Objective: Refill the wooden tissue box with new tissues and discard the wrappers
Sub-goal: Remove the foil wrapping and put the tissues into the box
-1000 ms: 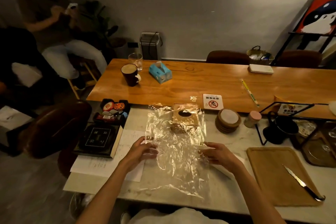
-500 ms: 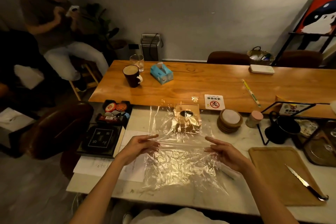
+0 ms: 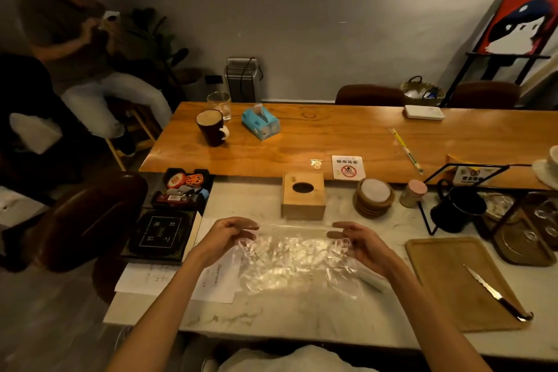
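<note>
At the near edge of the worktop [image 3: 287, 318]: left hand [image 3: 225, 238] and right hand [image 3: 363, 244], each pinching one end of the clear wrapper [image 3: 297, 264], fold taut between. Wooden tissue box [image 3: 303, 201] just beyond, untouched. Risk: slick film may spring open or slip; paper sheet [image 3: 216, 282] partly beneath may get gathered with it.

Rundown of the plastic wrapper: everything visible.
The clear plastic wrapper is thin, crinkled, glossy see-through film. It lies mostly flat on the marble counter, on the near side of the wooden tissue box. The left hand and the right hand pinch its far corners, holding that edge straight. Its left side overlaps a paper sheet.
</note>
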